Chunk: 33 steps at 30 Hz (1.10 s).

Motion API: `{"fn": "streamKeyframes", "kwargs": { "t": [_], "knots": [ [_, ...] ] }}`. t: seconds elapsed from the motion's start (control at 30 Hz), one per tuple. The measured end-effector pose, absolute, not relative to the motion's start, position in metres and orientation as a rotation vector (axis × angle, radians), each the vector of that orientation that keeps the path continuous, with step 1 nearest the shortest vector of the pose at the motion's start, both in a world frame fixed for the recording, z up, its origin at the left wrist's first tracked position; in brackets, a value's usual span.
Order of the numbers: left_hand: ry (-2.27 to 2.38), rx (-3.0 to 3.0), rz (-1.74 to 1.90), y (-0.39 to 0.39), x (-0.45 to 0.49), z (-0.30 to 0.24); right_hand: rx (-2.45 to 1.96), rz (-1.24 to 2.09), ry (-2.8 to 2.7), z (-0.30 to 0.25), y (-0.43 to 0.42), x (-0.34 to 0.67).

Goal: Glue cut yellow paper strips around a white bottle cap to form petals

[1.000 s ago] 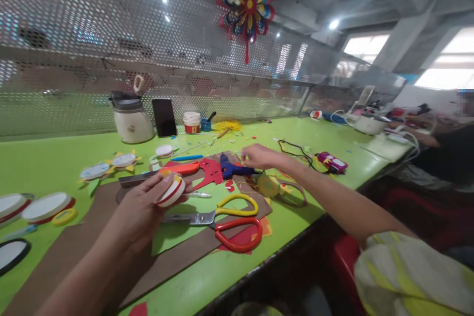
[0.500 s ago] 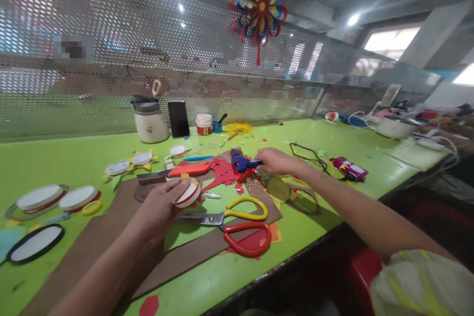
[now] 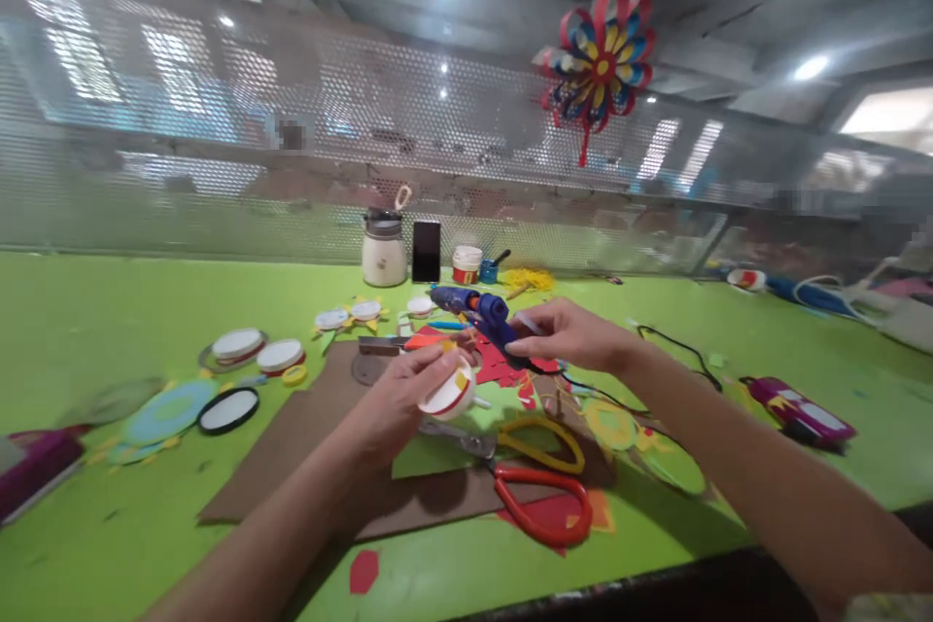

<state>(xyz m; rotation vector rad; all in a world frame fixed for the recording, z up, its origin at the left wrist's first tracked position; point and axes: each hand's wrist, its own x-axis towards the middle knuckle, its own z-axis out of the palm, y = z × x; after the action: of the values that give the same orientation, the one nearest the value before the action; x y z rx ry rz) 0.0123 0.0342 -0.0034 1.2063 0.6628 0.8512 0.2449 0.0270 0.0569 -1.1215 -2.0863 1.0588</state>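
My left hand (image 3: 397,398) grips a small round white lid with a red rim (image 3: 450,391), held above the brown card sheet (image 3: 292,457). My right hand (image 3: 569,335) is closed round the handle of a blue glue gun (image 3: 473,308), lifted off the table with its nozzle pointing left, just above and to the right of the lid. A black cord (image 3: 590,391) trails from the gun across the table. Scissors with yellow and red handles (image 3: 543,481) lie below the hands on green paper.
Green table (image 3: 109,311) with a perforated metal screen (image 3: 219,165) behind. White lids (image 3: 259,350) and a black-rimmed disc (image 3: 228,410) lie at left. A white jug (image 3: 384,253), phone (image 3: 426,251) and small tub (image 3: 466,264) stand at the back. A pink case (image 3: 798,408) lies at right.
My right hand has picked the glue gun up off the table and brought it toward the lid in my left hand. The view has swung left.
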Motion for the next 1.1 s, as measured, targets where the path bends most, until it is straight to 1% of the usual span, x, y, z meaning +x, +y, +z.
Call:
{"fn": "streamKeyframes", "kwargs": {
  "t": [0.1, 0.33, 0.5, 0.67, 0.77, 0.9, 1.1],
  "knots": [
    [0.598, 1.164, 0.914, 0.03, 0.014, -0.002, -1.083, 1.199, -2.02, 0.056, 0.035, 0.224],
    [0.498, 0.994, 1.057, 0.029, 0.018, 0.001, -1.018, 1.266, -1.83, 0.041, 0.047, 0.196],
    [0.464, 0.944, 1.078, 0.028, 0.021, 0.0, -1.009, 1.35, -1.72, 0.033, 0.046, 0.194],
    [0.428, 0.909, 1.069, 0.03, 0.023, -0.002, -1.037, 1.345, -1.721, 0.029, 0.043, 0.196],
    [0.375, 0.904, 1.057, 0.03, 0.024, -0.003, -1.127, 1.224, -1.767, 0.025, 0.042, 0.199],
    [0.408, 0.909, 1.07, 0.031, 0.024, -0.005, -1.282, 0.906, -1.863, 0.02, 0.04, 0.203],
    [0.445, 0.843, 1.064, 0.038, 0.024, -0.013, -1.174, 0.464, -1.818, 0.041, 0.012, 0.22]
  ]
}}
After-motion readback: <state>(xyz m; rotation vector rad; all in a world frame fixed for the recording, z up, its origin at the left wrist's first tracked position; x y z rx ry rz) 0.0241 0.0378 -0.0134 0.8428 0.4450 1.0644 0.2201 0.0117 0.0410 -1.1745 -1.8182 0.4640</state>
